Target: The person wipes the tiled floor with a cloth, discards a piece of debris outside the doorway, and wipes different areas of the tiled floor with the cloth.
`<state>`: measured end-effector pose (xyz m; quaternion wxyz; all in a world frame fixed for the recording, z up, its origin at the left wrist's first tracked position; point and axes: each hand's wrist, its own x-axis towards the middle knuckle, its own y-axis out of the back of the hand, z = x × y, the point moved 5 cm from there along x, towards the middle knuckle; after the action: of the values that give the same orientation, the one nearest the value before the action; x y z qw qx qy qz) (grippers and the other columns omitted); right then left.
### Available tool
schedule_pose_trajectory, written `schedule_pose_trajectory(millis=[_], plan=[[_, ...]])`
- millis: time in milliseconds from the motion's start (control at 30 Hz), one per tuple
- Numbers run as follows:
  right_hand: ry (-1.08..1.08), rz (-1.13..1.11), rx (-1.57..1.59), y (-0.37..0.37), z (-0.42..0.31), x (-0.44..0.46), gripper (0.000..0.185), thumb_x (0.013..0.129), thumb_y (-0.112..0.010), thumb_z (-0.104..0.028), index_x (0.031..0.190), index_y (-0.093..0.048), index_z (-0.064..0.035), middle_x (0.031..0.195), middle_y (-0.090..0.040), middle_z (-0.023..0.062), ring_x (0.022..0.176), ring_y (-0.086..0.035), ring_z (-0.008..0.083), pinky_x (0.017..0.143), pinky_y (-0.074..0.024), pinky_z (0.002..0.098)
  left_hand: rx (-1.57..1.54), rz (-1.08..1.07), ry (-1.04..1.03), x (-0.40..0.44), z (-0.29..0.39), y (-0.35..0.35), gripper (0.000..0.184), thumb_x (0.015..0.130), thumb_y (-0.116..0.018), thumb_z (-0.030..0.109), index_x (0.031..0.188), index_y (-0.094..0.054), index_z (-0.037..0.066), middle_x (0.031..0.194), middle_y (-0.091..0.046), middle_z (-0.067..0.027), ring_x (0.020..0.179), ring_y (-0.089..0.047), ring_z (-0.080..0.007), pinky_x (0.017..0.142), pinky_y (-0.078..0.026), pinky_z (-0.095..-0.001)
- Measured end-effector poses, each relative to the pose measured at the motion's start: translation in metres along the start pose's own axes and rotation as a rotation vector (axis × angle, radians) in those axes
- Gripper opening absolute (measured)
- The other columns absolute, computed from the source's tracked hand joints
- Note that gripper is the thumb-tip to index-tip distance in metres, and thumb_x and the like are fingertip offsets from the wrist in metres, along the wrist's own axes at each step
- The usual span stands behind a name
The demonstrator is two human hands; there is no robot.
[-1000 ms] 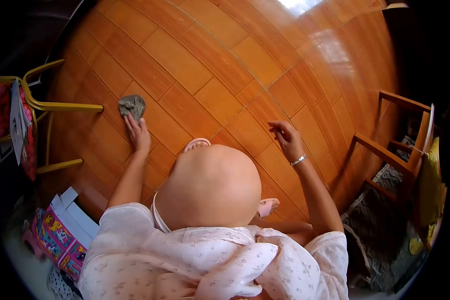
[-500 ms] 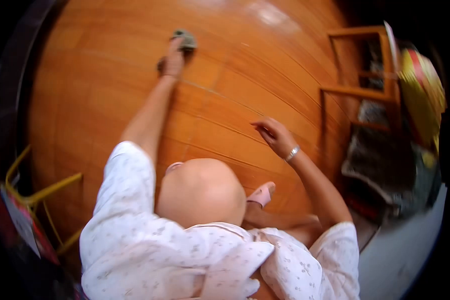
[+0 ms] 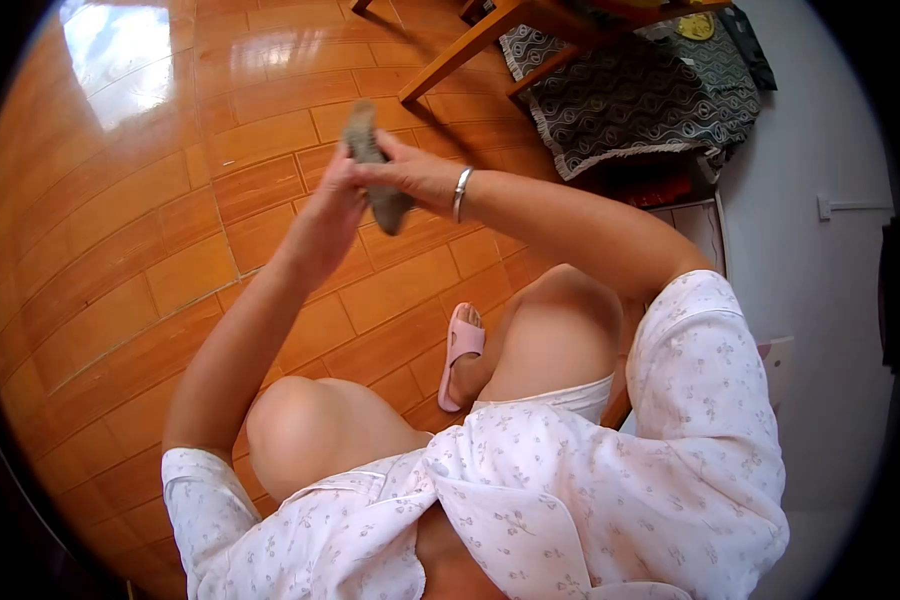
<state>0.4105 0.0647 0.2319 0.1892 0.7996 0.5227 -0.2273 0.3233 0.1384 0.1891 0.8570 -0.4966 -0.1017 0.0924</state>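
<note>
A grey-green cloth [image 3: 384, 200] is held up over the orange tiled floor [image 3: 185, 285], slightly blurred. My left hand [image 3: 338, 205] grips it from one side, its fingers closed and partly hidden behind the cloth. From the other side my right hand [image 3: 418, 178], with a silver bracelet at the wrist, is closed on the same cloth near its middle. The two hands meet there. Both ends of the cloth stick out, one above the hands and one below.
Wooden chair legs [image 3: 470, 52] stand at the top. A dark patterned fabric [image 3: 635, 100] with a pale fringe hangs at the upper right, beside a white wall [image 3: 800, 210]. My foot in a pink slipper [image 3: 462, 345] rests on the floor.
My left hand has lifted the cloth off the floor, and my right hand has come over and taken hold of it. The view has swung right; the yellow-framed chair is out of sight.
</note>
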Motion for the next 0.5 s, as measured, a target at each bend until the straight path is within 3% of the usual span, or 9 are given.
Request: schedule_pose_trajectory(millis=[33, 100, 167, 233, 300, 433, 500], plan=[[-0.045, 0.056, -0.036, 0.014, -0.004, -0.004, 0.080, 0.084, -0.072, -0.024, 0.145, -0.023, -0.0076, 0.129, -0.048, 0.0104, 0.115, -0.051, 0.0187, 0.091, -0.0476, 0.0325, -0.006, -0.050, 0.093, 0.002, -0.008, -0.014, 0.056, 0.099, -0.045, 0.031, 0.146, -0.026, 0.008, 0.141, -0.040, -0.0099, 0.127, -0.042, -0.0229, 0.108, -0.031, -0.0367], [0.005, 0.130, -0.009, 0.041, -0.007, -0.016, 0.059, 0.082, -0.071, -0.017, 0.133, -0.042, -0.0063, 0.108, -0.060, 0.0095, 0.093, -0.062, 0.0176, 0.076, -0.0539, 0.0302, -0.007, -0.107, 0.191, 0.005, -0.007, -0.020, 0.059, 0.099, -0.044, 0.034, 0.147, -0.022, 0.008, 0.146, -0.034, -0.0099, 0.132, -0.037, -0.0226, 0.111, -0.026, -0.0366], [0.018, 0.213, 0.006, 0.077, -0.005, -0.032, 0.044, 0.086, -0.066, -0.011, 0.126, -0.049, -0.0057, 0.098, -0.063, 0.0073, 0.084, -0.064, 0.0161, 0.073, -0.0549, 0.0295, 0.446, -0.154, 0.214, 0.009, 0.001, -0.011, 0.059, 0.099, -0.044, 0.034, 0.148, -0.022, 0.008, 0.150, -0.029, -0.0098, 0.134, -0.036, -0.0224, 0.110, -0.028, -0.0351], [0.026, 0.304, 0.070, 0.119, 0.006, -0.047, 0.044, 0.086, -0.065, -0.013, 0.127, -0.049, -0.0068, 0.094, -0.064, 0.0064, 0.081, -0.064, 0.0147, 0.072, -0.0553, 0.0302, 0.632, -0.079, 0.199, 0.009, 0.006, 0.015, 0.055, 0.098, -0.047, 0.033, 0.144, -0.032, 0.006, 0.148, -0.033, -0.0106, 0.132, -0.039, -0.0234, 0.107, -0.032, -0.0341], [0.035, 0.446, 0.093, 0.179, 0.041, -0.053, 0.045, 0.086, -0.066, -0.017, 0.127, -0.050, -0.0076, 0.096, -0.064, 0.0062, 0.079, -0.063, 0.0140, 0.069, -0.0544, 0.0288, 0.772, 0.021, 0.262, -0.001, 0.003, 0.048, 0.049, 0.098, -0.047, 0.032, 0.139, -0.040, 0.006, 0.142, -0.041, -0.0102, 0.129, -0.043, -0.0225, 0.105, -0.035, -0.0343], [0.080, 0.833, 0.084, 0.276, 0.138, -0.075, 0.051, 0.087, -0.066, -0.023, 0.132, -0.048, -0.0066, 0.110, -0.061, 0.0071, 0.099, -0.059, 0.0173, 0.081, -0.0495, 0.0324, 1.022, 0.171, 0.473, -0.028, -0.012, 0.094, 0.043, 0.098, -0.048, 0.030, 0.133, -0.048, 0.005, 0.135, -0.049, -0.0094, 0.125, -0.046, -0.0209, 0.103, -0.037, -0.0340], [0.060, 0.978, 0.150, 0.311, 0.195, -0.088, 0.050, 0.087, -0.065, -0.024, 0.131, -0.050, -0.0057, 0.112, -0.061, 0.0072, 0.098, -0.059, 0.0184, 0.083, -0.0477, 0.0320, 1.161, 0.242, 0.604, -0.035, -0.016, 0.107, 0.039, 0.098, -0.049, 0.027, 0.129, -0.052, 0.004, 0.129, -0.055, -0.0092, 0.121, -0.050, -0.0203, 0.101, -0.038, -0.0336]])
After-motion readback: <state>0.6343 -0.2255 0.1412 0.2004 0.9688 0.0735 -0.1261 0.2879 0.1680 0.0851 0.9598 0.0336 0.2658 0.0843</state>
